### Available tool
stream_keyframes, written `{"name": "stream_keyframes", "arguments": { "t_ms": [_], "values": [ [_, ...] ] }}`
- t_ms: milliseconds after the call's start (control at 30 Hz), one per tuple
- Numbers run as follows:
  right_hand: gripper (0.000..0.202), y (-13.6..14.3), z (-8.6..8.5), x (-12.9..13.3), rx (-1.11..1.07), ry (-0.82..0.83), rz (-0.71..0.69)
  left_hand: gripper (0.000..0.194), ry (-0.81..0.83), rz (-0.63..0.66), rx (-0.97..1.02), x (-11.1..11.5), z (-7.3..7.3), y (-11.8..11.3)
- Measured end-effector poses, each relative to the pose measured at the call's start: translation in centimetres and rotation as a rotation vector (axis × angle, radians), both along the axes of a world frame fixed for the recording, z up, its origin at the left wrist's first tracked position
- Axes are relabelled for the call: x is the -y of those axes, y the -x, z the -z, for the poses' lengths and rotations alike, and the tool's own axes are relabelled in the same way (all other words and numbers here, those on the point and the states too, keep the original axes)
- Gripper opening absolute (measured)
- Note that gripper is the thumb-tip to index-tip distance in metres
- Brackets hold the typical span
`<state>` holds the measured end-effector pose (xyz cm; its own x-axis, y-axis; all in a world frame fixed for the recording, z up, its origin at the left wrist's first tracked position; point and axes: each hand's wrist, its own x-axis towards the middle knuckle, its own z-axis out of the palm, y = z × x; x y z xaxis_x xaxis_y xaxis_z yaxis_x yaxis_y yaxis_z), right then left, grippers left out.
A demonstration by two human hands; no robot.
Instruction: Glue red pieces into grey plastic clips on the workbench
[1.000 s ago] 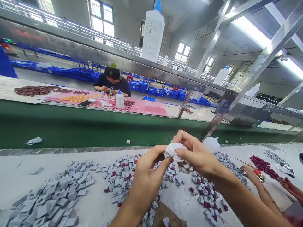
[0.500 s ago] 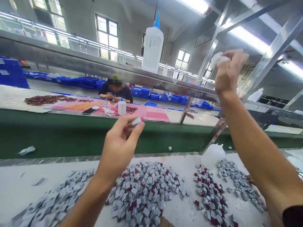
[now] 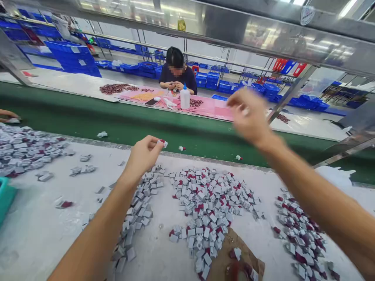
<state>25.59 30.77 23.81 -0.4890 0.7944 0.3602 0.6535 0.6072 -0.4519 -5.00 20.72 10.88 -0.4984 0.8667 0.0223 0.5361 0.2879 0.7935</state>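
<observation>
My left hand (image 3: 142, 158) is closed in a pinch on a small grey-and-dark-red piece (image 3: 164, 143), above the near edge of the green strip. My right hand (image 3: 249, 115) is raised at the right and smeared by motion. A bit of a white wad (image 3: 245, 112) shows among its curled fingers. Below and between my forearms lies a heap of small grey blocks with dark red parts (image 3: 205, 195). A greyer heap (image 3: 139, 212) lies partly behind my left forearm. Another mixed heap (image 3: 304, 238) is beside my right forearm.
A metal shelf (image 3: 216, 27) crosses overhead, with a slanted post (image 3: 290, 93) at right. Another person (image 3: 178, 74) works across the green belt (image 3: 73, 107). A white bottle (image 3: 184, 97) stands there. Brown cardboard (image 3: 249, 253) lies near me; a person's hand (image 3: 8, 116) shows far left.
The view has tipped down and swung left. My right hand has come down from beside the upper shelf, with less of the white wad showing. My left hand still pinches a small piece.
</observation>
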Motion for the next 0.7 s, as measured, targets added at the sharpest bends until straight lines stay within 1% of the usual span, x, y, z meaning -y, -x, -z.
{"name": "stream_keyframes", "arguments": {
  "t_ms": [67, 100, 133, 167, 200, 233, 267, 300, 367, 400, 467, 533, 600, 633, 700],
  "values": [
    [0.033, 6.1, 6.3, 0.0, 0.131, 0.103, -0.096, 0.024, 0.097, -0.028, -0.039, -2.6, 1.1, 0.9],
    [0.026, 9.0, 9.0, -0.2, 0.193, 0.151, -0.131, 0.027, 0.144, -0.039, -0.057, -3.8, 1.7, 1.1],
    [0.034, 11.6, 11.2, -0.5, 0.246, 0.184, -0.154, 0.031, 0.185, -0.046, -0.072, -4.9, 2.2, 1.3],
    [0.037, 13.8, 13.0, -0.9, 0.293, 0.210, -0.167, 0.034, 0.219, -0.050, -0.084, -5.8, 2.8, 1.5],
    [0.040, 15.5, 14.4, -1.5, 0.333, 0.227, -0.166, 0.038, 0.247, -0.049, -0.093, -6.7, 3.3, 1.6],
    [0.041, 16.5, 15.4, -2.1, 0.367, 0.238, -0.156, 0.040, 0.271, -0.042, -0.098, -7.5, 3.7, 1.6],
    [0.041, 16.9, 16.2, -2.8, 0.394, 0.244, -0.137, 0.041, 0.292, -0.030, -0.099, -8.2, 4.2, 1.7],
    [0.041, 16.7, 16.7, -3.6, 0.415, 0.246, -0.108, 0.042, 0.310, -0.009, -0.096, -8.9, 4.6, 1.7],
    [0.042, 14.6, 17.2, -5.1, 0.442, 0.235, -0.013, 0.043, 0.338, 0.055, -0.079, -10.4, 5.4, 1.6],
    [0.043, 12.7, 17.3, -5.7, 0.452, 0.224, 0.058, 0.043, 0.347, 0.096, -0.067, -11.1, 5.8, 1.5],
    [0.044, 8.1, 17.4, -6.5, 0.474, 0.201, 0.237, 0.043, 0.354, 0.182, -0.049, -12.3, 6.4, 1.0],
    [0.045, 3.1, 17.7, -6.2, 0.503, 0.197, 0.416, 0.044, 0.344, 0.248, -0.057, -13.1, 6.8, 0.3],
    [0.045, -0.8, 18.6, -5.0, 0.528, 0.221, 0.537, 0.043, 0.322, 0.276, -0.094, -13.3, 6.8, -0.3],
    [0.044, -2.1, 19.1, -4.3, 0.535, 0.239, 0.568, 0.043, 0.308, 0.280, -0.118, -13.3, 6.8, -0.4],
    [0.043, -3.8, 20.3, -3.4, 0.535, 0.271, 0.586, 0.040, 0.266, 0.267, -0.176, -13.5, 6.7, -0.4]
  ]
}}
